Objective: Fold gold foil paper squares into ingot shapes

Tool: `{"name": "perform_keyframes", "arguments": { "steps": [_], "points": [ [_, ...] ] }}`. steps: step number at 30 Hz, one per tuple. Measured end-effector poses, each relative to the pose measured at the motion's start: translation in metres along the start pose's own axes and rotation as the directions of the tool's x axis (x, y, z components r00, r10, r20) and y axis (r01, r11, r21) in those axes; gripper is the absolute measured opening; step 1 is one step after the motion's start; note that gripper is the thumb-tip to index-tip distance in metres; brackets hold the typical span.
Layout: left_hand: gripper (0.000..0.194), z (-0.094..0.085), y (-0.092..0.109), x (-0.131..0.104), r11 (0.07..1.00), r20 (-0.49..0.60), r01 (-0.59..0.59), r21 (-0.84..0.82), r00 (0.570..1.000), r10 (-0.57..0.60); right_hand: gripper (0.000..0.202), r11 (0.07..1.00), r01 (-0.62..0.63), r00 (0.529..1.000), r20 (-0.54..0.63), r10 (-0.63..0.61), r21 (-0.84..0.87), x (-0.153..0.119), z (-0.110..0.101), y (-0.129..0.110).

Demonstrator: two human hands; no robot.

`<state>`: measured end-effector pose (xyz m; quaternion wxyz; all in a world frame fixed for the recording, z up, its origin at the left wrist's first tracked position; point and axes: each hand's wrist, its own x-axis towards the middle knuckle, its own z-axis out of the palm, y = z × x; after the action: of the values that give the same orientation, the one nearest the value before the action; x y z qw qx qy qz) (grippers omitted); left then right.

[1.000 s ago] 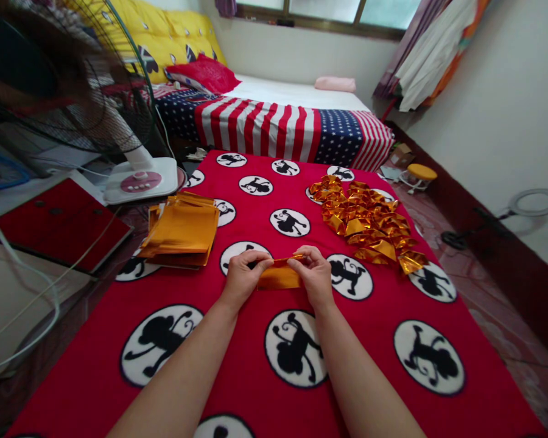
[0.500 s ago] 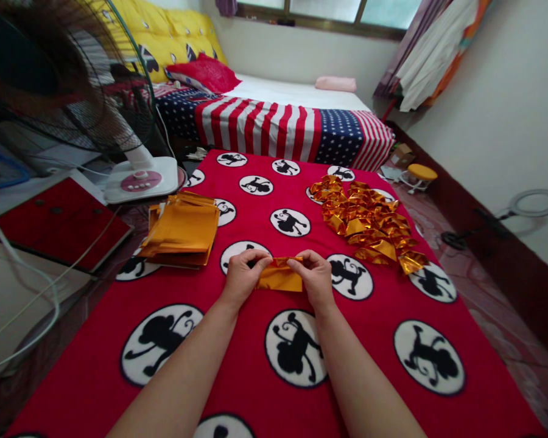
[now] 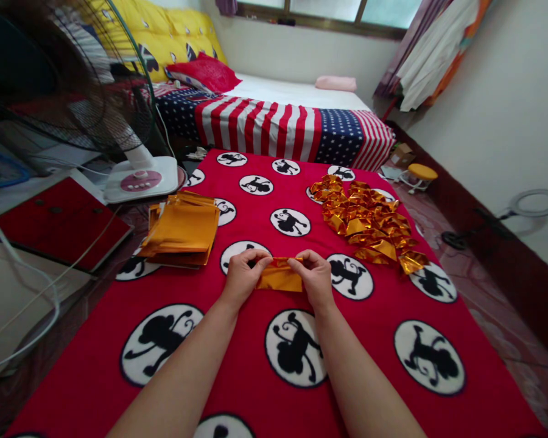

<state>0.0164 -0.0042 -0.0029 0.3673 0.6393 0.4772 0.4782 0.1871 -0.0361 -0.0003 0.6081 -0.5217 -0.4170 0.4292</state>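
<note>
A shiny gold foil sheet point(image 3: 281, 278), folded along its far edge, is stretched between my two hands over the red cloth point(image 3: 242, 365) with monkey circles. My left hand point(image 3: 245, 275) pinches its left end between thumb and fingers. At the right end, my right hand point(image 3: 316, 277) pinches the same folded edge. Left of my hands lies a stack of flat gold sheets point(image 3: 182, 225). Many folded gold foil pieces point(image 3: 369, 219) are heaped at the right on the cloth.
A spinning fan with a white base point(image 3: 141, 179) stands at the left beside a red panel point(image 3: 57, 213). Behind is a bed with a flag-patterned cover point(image 3: 265, 128). A yellow stool point(image 3: 422, 172) and a ring-shaped stand point(image 3: 536, 202) are at the right.
</note>
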Motion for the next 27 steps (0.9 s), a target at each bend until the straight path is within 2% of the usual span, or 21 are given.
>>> {"name": "perform_keyframes", "arguments": {
  "steps": [6, 12, 17, 23, 27],
  "points": [
    [0.012, -0.0005, 0.0023, 0.0, 1.0, -0.004, 0.006, -0.001, 1.0, -0.006, 0.029, 1.0, 0.002, 1.0, 0.01, -0.002, 0.019, -0.0014, -0.0008, -0.0012],
    [0.014, -0.0012, 0.0018, 0.0004, 0.999, 0.002, 0.027, -0.036, 1.0, -0.027, 0.023, 0.998, 0.059, 0.997, 0.046, -0.06, 0.033, -0.0008, -0.0028, -0.0034],
    [0.012, -0.0005, 0.0028, -0.0002, 0.998, 0.004, 0.048, -0.042, 0.999, -0.048, 0.022, 0.998, 0.057, 0.998, 0.026, -0.058, 0.033, -0.0008, -0.0017, -0.003],
    [0.011, 0.0012, 0.0044, -0.0011, 0.997, -0.05, 0.059, -0.042, 0.997, -0.061, 0.023, 0.996, 0.084, 0.996, -0.008, -0.084, 0.035, -0.0012, -0.0006, -0.0028],
    [0.014, 0.0008, 0.0015, -0.0008, 0.996, -0.015, 0.062, -0.071, 0.998, -0.064, 0.026, 0.995, 0.096, 0.995, -0.04, -0.095, 0.029, 0.0003, -0.0008, -0.0001]
  ]
}}
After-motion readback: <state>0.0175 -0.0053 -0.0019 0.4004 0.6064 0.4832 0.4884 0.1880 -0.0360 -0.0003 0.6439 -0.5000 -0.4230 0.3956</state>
